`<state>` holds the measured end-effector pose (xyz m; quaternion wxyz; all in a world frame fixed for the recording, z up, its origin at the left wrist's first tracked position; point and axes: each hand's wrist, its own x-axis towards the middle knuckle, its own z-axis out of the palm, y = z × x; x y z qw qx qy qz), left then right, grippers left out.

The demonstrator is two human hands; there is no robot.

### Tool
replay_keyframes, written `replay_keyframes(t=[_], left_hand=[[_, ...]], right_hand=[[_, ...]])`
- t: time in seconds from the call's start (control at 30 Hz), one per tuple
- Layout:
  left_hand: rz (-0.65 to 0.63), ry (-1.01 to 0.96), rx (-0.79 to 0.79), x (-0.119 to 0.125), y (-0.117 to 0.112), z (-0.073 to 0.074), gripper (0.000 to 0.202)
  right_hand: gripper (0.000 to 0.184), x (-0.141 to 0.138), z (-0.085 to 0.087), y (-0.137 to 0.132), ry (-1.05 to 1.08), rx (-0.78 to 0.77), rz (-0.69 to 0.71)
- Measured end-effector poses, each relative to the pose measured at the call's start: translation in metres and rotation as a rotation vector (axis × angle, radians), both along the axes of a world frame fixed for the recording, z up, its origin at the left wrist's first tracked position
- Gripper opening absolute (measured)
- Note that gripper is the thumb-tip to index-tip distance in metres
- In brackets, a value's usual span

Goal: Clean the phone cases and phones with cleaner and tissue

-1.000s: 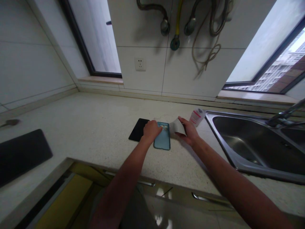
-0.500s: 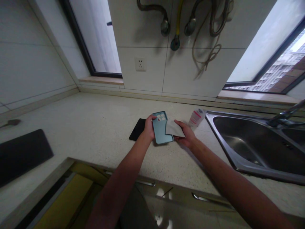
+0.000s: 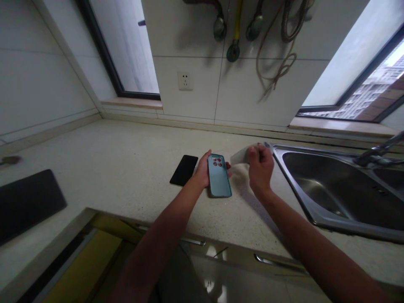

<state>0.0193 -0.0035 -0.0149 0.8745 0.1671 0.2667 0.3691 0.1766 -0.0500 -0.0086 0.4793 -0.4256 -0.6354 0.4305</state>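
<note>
My left hand (image 3: 203, 171) is closed around a light teal phone case (image 3: 220, 179), its hollow inner side facing up. Fingers of that hand show through the camera holes and past the case's right edge. To the right of the case, my right hand (image 3: 261, 166) pinches a thin whitish sheet (image 3: 240, 155), either cloth or paper. It is raised apart from the case. A black phone (image 3: 184, 170) lies flat on the counter just left of my left hand. Behind my right hand, a clear packet (image 3: 268, 146) is mostly hidden.
A steel double sink (image 3: 341, 189) with a tap (image 3: 375, 155) is set into the counter (image 3: 135, 168) on the right. At the far left lies a dark flat panel (image 3: 28, 202). Below the front edge, a yellow-lined drawer (image 3: 85, 261) stands open; hoses hang on the wall.
My right hand has lifted the whitish sheet off the case and moved it up and right, in front of the packet. The left hand has shifted its hold, with fingers now behind the case.
</note>
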Motion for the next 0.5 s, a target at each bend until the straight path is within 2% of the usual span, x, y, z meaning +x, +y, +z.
replay_keyframes(t=[0.23,0.37,0.5], left_hand=[[0.028,0.005,-0.01,0.008,-0.002,-0.001,0.048],[0.098,0.055,-0.015,0.008,0.001,-0.002,0.053],[0.157,0.064,0.006,0.004,0.005,-0.004,0.053]], right_hand=[[0.008,-0.024,-0.014,-0.014,-0.468,0.302,0.037],[0.017,-0.026,-0.015,-0.018,-0.654,0.421,0.079],[0.026,-0.025,-0.015,-0.018,-0.695,0.461,0.111]])
